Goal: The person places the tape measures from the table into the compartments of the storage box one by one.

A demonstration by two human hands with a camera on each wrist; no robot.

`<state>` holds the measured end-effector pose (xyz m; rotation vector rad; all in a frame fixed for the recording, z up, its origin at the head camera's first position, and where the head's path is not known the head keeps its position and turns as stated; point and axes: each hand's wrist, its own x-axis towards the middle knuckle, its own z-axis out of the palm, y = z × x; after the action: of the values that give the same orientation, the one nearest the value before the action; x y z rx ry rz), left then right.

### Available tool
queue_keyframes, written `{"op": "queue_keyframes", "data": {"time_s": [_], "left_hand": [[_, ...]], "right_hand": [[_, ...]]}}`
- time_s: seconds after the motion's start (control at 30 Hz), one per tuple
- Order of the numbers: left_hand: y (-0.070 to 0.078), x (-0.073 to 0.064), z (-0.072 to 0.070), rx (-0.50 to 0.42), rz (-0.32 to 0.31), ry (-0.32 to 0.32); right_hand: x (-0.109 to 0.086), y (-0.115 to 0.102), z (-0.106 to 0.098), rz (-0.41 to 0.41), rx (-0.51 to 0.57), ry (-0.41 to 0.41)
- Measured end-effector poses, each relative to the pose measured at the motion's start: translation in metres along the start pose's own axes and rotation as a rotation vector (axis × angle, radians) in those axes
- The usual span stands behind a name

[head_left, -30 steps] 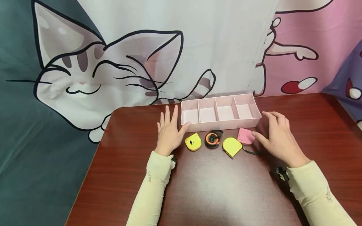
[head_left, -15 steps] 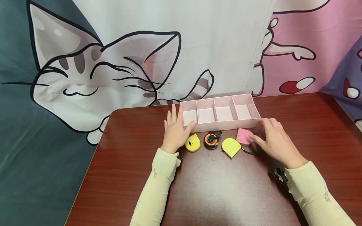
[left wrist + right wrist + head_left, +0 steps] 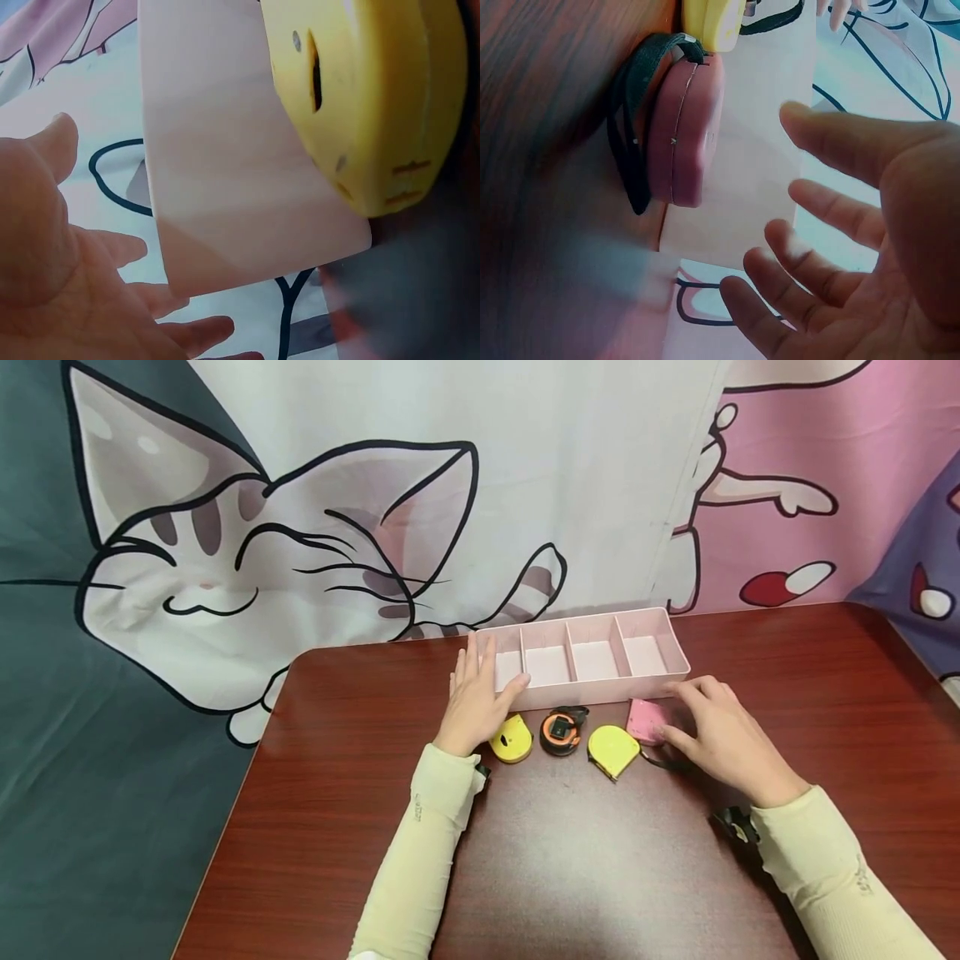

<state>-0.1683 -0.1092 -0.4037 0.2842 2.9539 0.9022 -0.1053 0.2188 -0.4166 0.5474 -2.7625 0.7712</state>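
In the head view, my left hand (image 3: 477, 700), fingers spread and fairly straight, lies at the left end of a pale pink divided box (image 3: 600, 691). Just below that hand is a yellow tape measure (image 3: 512, 740). My right hand (image 3: 723, 735) hovers by the box's right end with fingers loosely bent, its thumb overlapping a pink tape measure (image 3: 645, 720). The right wrist view shows a gap between this hand and the pink tape measure (image 3: 684, 135), which has a black strap. Between the hands sit an orange-and-black tape measure (image 3: 560, 732) and a second yellow tape measure (image 3: 612, 752).
The box stands near the back edge of a reddish-brown table (image 3: 585, 877), against a cartoon-printed curtain (image 3: 600, 485). Its compartments show bare floors. The tape measures line its front side. The table's left edge runs down beside the left arm.
My left hand has moved right, onto the box's left end. My right hand has come left and slightly down toward the pink tape measure. The box and tape measures stay in place.
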Motion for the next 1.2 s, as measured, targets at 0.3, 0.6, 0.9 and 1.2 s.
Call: {"op": "queue_keyframes", "data": {"time_s": [0.3, 0.6, 0.9, 1.2], "left_hand": [[-0.002, 0.004, 0.002, 0.004, 0.023, -0.06], [-0.002, 0.009, 0.003, -0.005, 0.033, -0.045], [-0.003, 0.013, 0.006, 0.019, -0.006, -0.02], [-0.003, 0.014, 0.014, 0.025, -0.033, 0.006]], "right_hand": [[0.001, -0.004, 0.005, -0.086, -0.008, -0.085], [0.002, -0.005, 0.009, -0.102, 0.003, -0.119], [0.002, -0.007, 0.018, -0.118, 0.027, -0.103], [0.0, -0.007, 0.02, -0.13, 0.0, -0.105]]}}
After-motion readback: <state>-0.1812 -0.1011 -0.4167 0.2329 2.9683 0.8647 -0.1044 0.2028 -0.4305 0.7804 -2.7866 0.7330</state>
